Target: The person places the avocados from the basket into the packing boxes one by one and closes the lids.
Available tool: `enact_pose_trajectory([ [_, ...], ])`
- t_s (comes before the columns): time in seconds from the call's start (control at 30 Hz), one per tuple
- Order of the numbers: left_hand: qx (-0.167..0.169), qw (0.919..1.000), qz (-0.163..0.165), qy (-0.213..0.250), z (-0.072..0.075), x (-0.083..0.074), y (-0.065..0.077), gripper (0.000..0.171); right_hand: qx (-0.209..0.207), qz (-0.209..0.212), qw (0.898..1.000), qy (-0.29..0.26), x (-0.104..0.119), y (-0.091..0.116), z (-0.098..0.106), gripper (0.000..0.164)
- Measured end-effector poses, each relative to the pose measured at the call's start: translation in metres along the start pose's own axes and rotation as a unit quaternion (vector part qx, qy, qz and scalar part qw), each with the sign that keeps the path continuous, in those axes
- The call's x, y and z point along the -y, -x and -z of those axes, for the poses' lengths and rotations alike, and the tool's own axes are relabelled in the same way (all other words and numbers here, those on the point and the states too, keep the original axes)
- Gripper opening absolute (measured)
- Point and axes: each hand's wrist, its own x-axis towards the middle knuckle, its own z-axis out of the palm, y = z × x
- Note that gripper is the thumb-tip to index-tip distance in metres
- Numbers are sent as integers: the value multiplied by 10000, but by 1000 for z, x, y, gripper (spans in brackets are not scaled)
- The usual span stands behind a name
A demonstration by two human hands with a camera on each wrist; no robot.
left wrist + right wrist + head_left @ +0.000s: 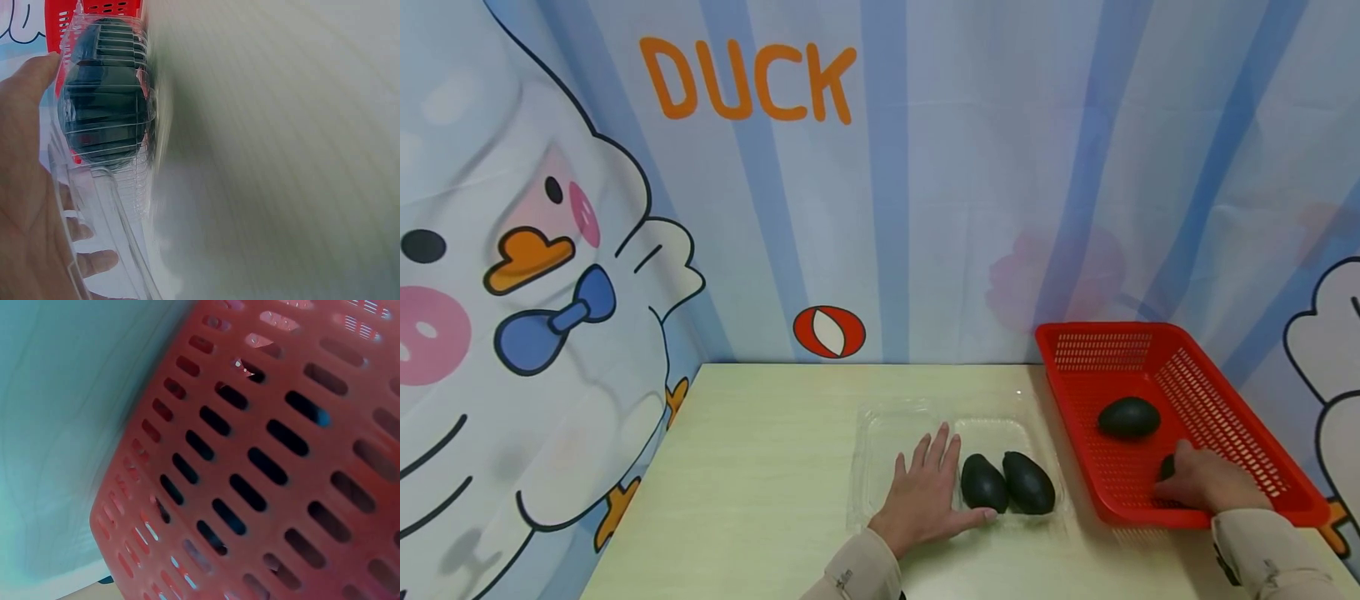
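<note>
A clear plastic clamshell box (880, 425) lies opened on the table. Two dark green avocados, a left one (983, 483) and a right one (1028, 483), sit side by side in its right half. My left hand (922, 493) rests on the box with its fingers spread, thumb along the near edge beside the avocados. Inside the red basket (1105, 492), my right hand (1213, 479) grips another avocado (1167, 467), mostly hidden by the fingers. One more avocado (1129, 417) lies farther back on the basket floor. Through the slots in the right wrist view, a dark avocado (269, 465) shows.
The basket has raised, slotted walls and stands at the table's right side, close to the box. The pale wooden table (760, 467) extends to the left. A blue striped curtain (940, 208) with duck prints hangs behind its back edge.
</note>
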Motion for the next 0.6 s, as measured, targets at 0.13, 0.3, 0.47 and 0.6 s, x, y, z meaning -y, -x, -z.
enact_pose_trajectory([
  [0.13,7,10000,-9,-7,0,0,0,114,-80,70,9999,27,2,1,0,58],
  [0.3,12,10000,-12,-43,0,0,0,115,-152,85,9997,161,5,2,2,62],
  [0.47,45,10000,12,-2,0,0,0,115,-212,73,9992,343,6,2,3,67],
  [0.6,58,10000,24,-4,1,-1,0,115,-304,102,9985,450,6,0,4,71],
])
